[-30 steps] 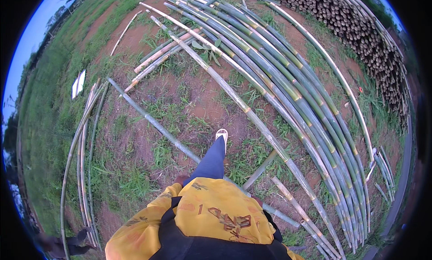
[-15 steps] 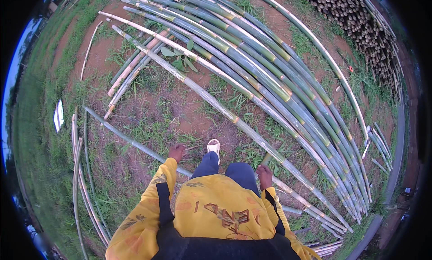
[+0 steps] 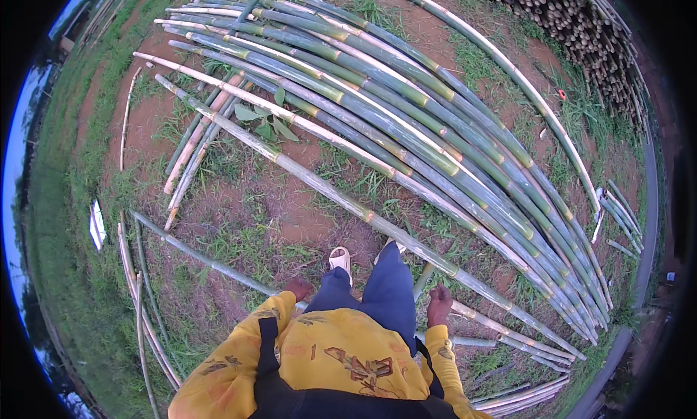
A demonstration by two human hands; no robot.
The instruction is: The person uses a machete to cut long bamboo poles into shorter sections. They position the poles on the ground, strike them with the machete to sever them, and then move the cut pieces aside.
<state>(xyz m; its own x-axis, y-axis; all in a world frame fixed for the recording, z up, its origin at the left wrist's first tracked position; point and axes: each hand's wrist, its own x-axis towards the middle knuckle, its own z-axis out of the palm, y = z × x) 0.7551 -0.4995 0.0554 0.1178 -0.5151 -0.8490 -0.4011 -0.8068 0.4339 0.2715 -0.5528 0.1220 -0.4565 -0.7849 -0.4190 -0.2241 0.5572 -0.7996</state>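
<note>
My left hand [image 3: 298, 288] hangs beside my left thigh, its fingers curled in with nothing seen in them. Behind it a grey-green bamboo pole [image 3: 210, 261] lies on the ground, running under my path. My right hand [image 3: 439, 305] is off my right thigh, fingers folded and empty, near the end of a pale bamboo pole [image 3: 479, 319]. Just ahead of my feet, one long bamboo pole [image 3: 319, 181] slants from upper left to lower right. Beyond it lies a broad row of green bamboo poles [image 3: 406, 121], side by side.
Several shorter bamboo pieces [image 3: 190, 148] lie crosswise at the left end of the row, by a leafy sprig [image 3: 266, 121]. Thin poles [image 3: 133, 274] lie at far left. A large stack of cut poles [image 3: 566, 38] stands at upper right. The ground is grass and red soil.
I have stepped forward: my right foot now shows near the slanting pole. Both hands sit lower in the picture, and the right one has swung out from my thigh.
</note>
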